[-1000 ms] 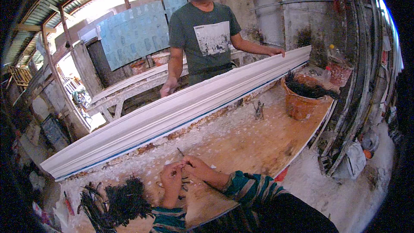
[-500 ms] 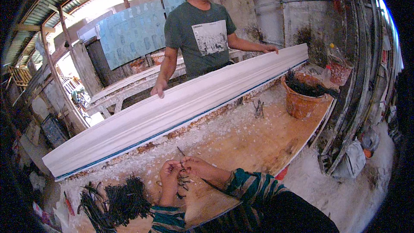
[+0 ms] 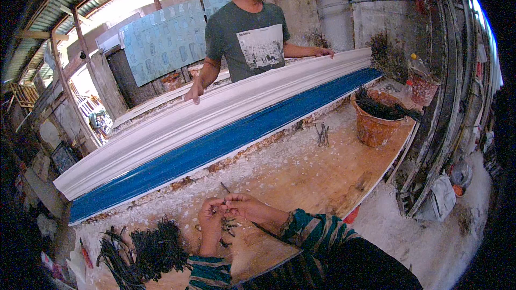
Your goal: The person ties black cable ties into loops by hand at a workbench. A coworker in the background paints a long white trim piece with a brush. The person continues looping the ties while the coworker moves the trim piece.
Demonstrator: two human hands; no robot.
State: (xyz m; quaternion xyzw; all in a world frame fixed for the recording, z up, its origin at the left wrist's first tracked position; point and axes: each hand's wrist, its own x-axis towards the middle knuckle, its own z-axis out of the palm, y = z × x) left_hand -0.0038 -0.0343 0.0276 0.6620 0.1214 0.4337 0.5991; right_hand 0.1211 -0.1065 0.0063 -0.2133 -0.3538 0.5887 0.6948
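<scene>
My left hand (image 3: 210, 214) and my right hand (image 3: 246, 207) are close together above the near part of the table, fingers pinched on a thin dark strand (image 3: 224, 187). One end of it sticks up between them; the rest is hidden by the fingers. Under my hands lie several short dark strand pieces (image 3: 229, 227). To the left of my left forearm rests a thick bundle of black strands (image 3: 157, 249), with a looser bunch (image 3: 113, 255) beside it.
Across the table a person (image 3: 244, 35) holds a long white moulding (image 3: 215, 113) with both hands, above a blue mould (image 3: 215, 147). An orange bucket (image 3: 374, 127) of black strands stands at the right. Some bent strands (image 3: 322, 135) and a red-handled tool (image 3: 86, 255) lie on the table (image 3: 306, 182).
The person opposite has drawn the white moulding back and away, uncovering the blue mould's surface. My hands stay in nearly the same place, with the fingers slightly shifted.
</scene>
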